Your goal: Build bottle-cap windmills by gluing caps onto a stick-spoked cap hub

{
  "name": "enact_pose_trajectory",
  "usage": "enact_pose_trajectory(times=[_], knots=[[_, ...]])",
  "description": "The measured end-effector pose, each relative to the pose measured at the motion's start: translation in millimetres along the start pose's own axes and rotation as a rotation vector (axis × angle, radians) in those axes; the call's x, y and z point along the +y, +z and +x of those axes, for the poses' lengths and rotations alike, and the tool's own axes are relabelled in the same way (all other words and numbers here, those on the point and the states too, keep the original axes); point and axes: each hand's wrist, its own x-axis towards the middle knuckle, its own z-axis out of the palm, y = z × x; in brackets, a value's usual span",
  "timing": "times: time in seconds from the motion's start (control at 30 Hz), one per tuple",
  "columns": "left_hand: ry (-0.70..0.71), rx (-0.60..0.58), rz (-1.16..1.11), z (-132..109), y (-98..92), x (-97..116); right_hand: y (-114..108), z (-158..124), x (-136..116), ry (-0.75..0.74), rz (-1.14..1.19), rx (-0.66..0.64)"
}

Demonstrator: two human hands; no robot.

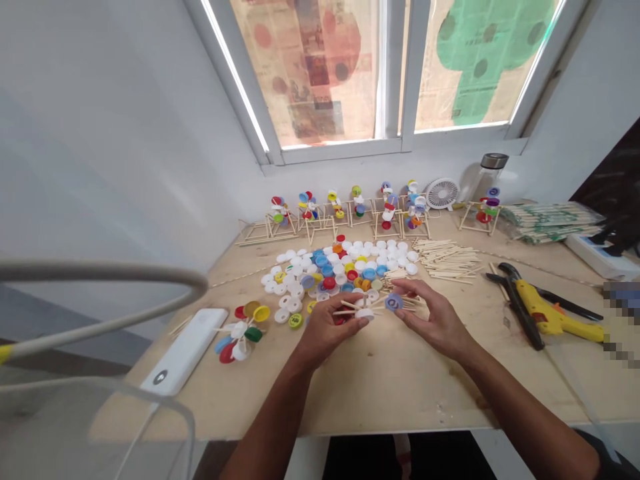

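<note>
My left hand is closed around a small hub of thin wooden sticks with a white bottle cap on it. My right hand pinches a blue bottle cap right beside that hub. Both hands hover just above the wooden table, at the near edge of a spread of coloured and white bottle caps. A finished pinwheel of caps on sticks lies to the left of my left hand.
A yellow glue gun and black pliers lie at the right. A pile of sticks sits behind my right hand. Several cap windmills on stick frames line the back wall, with a small fan. A white power bank lies at left.
</note>
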Motion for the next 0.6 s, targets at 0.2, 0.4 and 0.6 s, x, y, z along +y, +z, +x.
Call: enact_pose_trajectory(times=[0.2,0.4,0.6], knots=[[-0.003,-0.034,0.035,8,-0.5,-8,6,1,10,0.028,-0.009,-0.037],[-0.001,-0.026,0.043,11,-1.2,-12,6,0,14,0.032,-0.021,-0.072],[-0.009,-0.025,0.038,12,-1.1,-11,8,1,15,0.053,-0.014,-0.087]])
